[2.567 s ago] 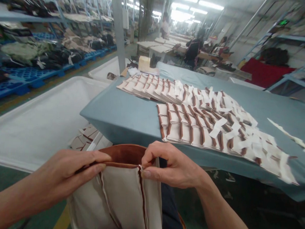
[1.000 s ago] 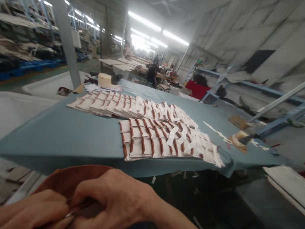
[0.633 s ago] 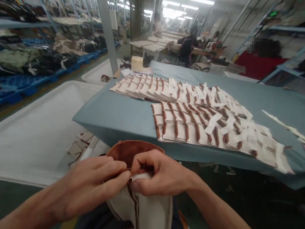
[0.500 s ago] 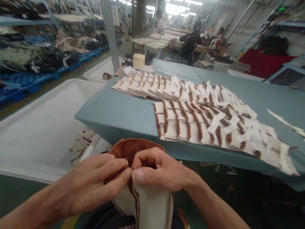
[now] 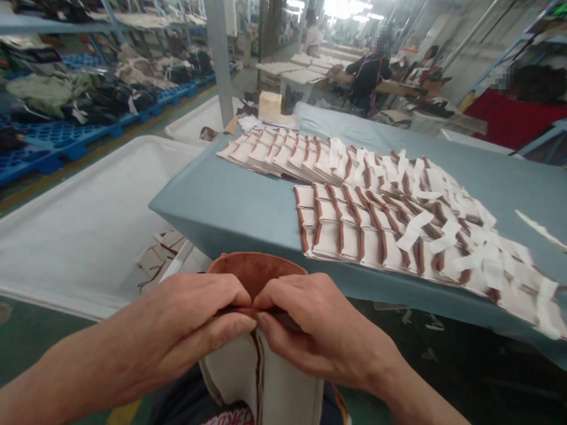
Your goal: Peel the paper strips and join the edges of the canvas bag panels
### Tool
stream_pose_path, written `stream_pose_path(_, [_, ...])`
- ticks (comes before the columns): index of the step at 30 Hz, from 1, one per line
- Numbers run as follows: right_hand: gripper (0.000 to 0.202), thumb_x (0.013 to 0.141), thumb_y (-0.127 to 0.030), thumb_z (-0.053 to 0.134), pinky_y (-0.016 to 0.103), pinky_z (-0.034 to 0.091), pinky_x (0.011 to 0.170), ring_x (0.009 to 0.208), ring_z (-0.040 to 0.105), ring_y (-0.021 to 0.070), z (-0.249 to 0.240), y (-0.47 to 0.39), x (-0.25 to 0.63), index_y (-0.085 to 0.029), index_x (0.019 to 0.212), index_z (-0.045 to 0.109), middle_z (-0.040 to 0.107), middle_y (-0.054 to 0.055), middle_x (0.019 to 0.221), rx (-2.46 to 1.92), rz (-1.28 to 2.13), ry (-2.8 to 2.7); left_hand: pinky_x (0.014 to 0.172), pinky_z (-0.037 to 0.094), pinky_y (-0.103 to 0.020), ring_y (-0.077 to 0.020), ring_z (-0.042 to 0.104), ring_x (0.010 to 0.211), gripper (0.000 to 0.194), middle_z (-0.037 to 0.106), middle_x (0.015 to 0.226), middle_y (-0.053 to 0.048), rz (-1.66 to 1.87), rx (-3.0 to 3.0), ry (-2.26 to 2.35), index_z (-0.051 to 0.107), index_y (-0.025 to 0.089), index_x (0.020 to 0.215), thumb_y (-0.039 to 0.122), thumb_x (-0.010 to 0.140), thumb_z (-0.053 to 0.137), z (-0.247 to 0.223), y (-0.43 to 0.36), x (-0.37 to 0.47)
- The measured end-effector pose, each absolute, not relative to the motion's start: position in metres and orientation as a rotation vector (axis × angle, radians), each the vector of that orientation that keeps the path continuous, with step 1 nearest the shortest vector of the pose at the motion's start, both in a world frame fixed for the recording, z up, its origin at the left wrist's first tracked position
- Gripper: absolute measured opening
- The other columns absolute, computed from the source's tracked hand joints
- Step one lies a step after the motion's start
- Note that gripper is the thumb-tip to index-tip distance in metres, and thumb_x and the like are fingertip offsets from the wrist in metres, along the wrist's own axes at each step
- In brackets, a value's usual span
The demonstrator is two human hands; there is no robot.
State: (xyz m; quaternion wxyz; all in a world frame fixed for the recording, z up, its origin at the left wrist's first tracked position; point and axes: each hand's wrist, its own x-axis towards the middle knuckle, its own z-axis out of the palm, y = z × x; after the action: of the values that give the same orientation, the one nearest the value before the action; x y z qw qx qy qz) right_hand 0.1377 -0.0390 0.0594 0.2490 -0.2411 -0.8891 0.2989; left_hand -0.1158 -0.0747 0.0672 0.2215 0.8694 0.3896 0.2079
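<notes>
A cream fabric piece [image 5: 289, 386] with a dark seam and a reddish-brown inner side [image 5: 258, 270] hangs in front of my lap. My left hand [image 5: 191, 327] pinches its top edge from the left, thumb and index finger together. Against it, my right hand [image 5: 317, 325] pinches the same edge on the other side of the seam. The fingertips of both hands nearly meet at the top of the seam. The lower fingers of each hand are curled and partly hidden.
Overlapping rows of cream pieces with brown edges [image 5: 370, 240] lie on the blue-covered table [image 5: 228, 204] ahead. A white bin [image 5: 78, 230] stands at left. Blue pallets [image 5: 34, 154] hold fabric behind it. A person in dark clothes [image 5: 367, 79] sits farther back.
My left hand has turned from flatter fingers beside the seam to a pinch on the edge. My right hand's fingers have shifted slightly right. The view has shifted, moving the table slightly right.
</notes>
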Motion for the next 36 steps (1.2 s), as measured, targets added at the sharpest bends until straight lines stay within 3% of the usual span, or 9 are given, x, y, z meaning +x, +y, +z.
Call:
stream_pose_path(4, [0.023,0.105,-0.018,0.051,0.031,0.041,0.061,0.062,0.066,0.0162,0.057,-0.048,0.134,-0.020,0.087,0.065,0.074,0.002,0.073,-0.672,0.552,-2.487,0.064,0.042,-0.025,-0.0122,0.063,0.067,0.039,0.068,0.074,0.005,0.509,2.247,1.006,0.060,0.023,0.083,0.030,0.119,0.046,0.072,-0.069,-0.111])
stream_pose_path(8, [0.027,0.108,-0.015,0.049,0.032,0.043,0.064,0.064,0.067,0.0167,0.059,-0.051,0.135,-0.019,0.089,0.068,0.076,0.003,0.075,-0.605,0.513,-2.524,0.065,0.045,-0.020,-0.0088,0.066,0.068,0.038,0.072,0.077,0.007,0.462,2.143,0.904,0.067,0.022,0.085,0.032,0.118,0.051,0.076,-0.064,-0.113])
stream_pose_path(14, [0.025,0.104,-0.009,0.050,0.034,0.047,0.070,0.077,0.076,0.0194,0.064,-0.043,0.145,-0.015,0.109,0.074,0.082,0.006,0.091,-0.610,0.727,-2.574,0.056,0.036,-0.032,-0.0123,0.061,0.058,0.055,0.066,0.070,0.004,0.586,2.542,0.901,0.065,0.021,0.086,0.042,0.126,0.034,0.052,-0.063,-0.116])
stream_pose_path(17, [0.032,0.102,-0.007,0.050,0.034,0.049,0.074,0.084,0.079,0.0214,0.067,-0.039,0.149,-0.014,0.122,0.073,0.084,0.007,0.099,-0.634,0.846,-2.598,0.054,0.033,-0.036,-0.0136,0.056,0.052,0.059,0.060,0.066,0.004,0.633,2.736,0.971,0.060,0.021,0.081,0.037,0.126,0.025,0.043,-0.065,-0.111])
stream_pose_path(24, [0.025,0.118,-0.028,0.054,0.028,0.048,0.071,0.076,0.073,0.0165,0.060,-0.027,0.144,-0.018,0.103,0.072,0.079,0.004,0.086,-0.561,0.915,-2.456,0.057,0.031,-0.035,-0.0130,0.044,0.057,0.031,0.049,0.068,0.008,0.752,2.550,0.978,0.045,0.025,0.080,0.017,0.111,0.045,0.047,-0.071,-0.105])
stream_pose_path(29, [0.029,0.119,-0.033,0.054,0.027,0.049,0.072,0.073,0.069,0.0147,0.037,-0.019,0.126,-0.021,0.097,0.067,0.079,0.003,0.084,-0.427,0.895,-2.269,0.053,0.029,-0.026,-0.0092,0.036,0.052,0.031,0.036,0.061,0.010,1.003,2.060,0.937,0.038,0.022,0.072,0.010,0.100,0.046,0.037,-0.071,-0.103])
stream_pose_path(31, [0.033,0.119,-0.036,0.054,0.027,0.049,0.071,0.070,0.067,0.0135,0.030,-0.022,0.119,-0.021,0.094,0.068,0.078,0.002,0.081,-0.444,0.935,-2.175,0.053,0.031,-0.024,-0.0086,0.037,0.052,0.039,0.038,0.060,0.009,1.080,1.806,0.915,0.040,0.021,0.068,0.019,0.106,0.052,0.028,-0.073,-0.101])
stream_pose_path(33, [0.036,0.119,-0.040,0.056,0.025,0.049,0.070,0.070,0.067,0.0123,0.025,-0.026,0.116,-0.021,0.091,0.069,0.078,0.001,0.080,-0.476,1.046,-2.082,0.055,0.035,-0.024,-0.0096,0.041,0.054,0.053,0.045,0.061,0.007,1.090,1.562,0.858,0.044,0.021,0.067,0.042,0.112,0.059,0.017,-0.075,-0.100])
stream_pose_path(36, [0.036,0.117,-0.040,0.059,0.024,0.051,0.072,0.071,0.068,0.0121,0.026,-0.028,0.116,-0.020,0.090,0.070,0.077,0.001,0.080,-0.518,1.146,-2.037,0.059,0.039,-0.026,-0.0132,0.048,0.062,0.065,0.055,0.069,0.003,1.021,1.340,0.791,0.052,0.020,0.070,0.072,0.106,0.064,0.002,-0.076,-0.102])
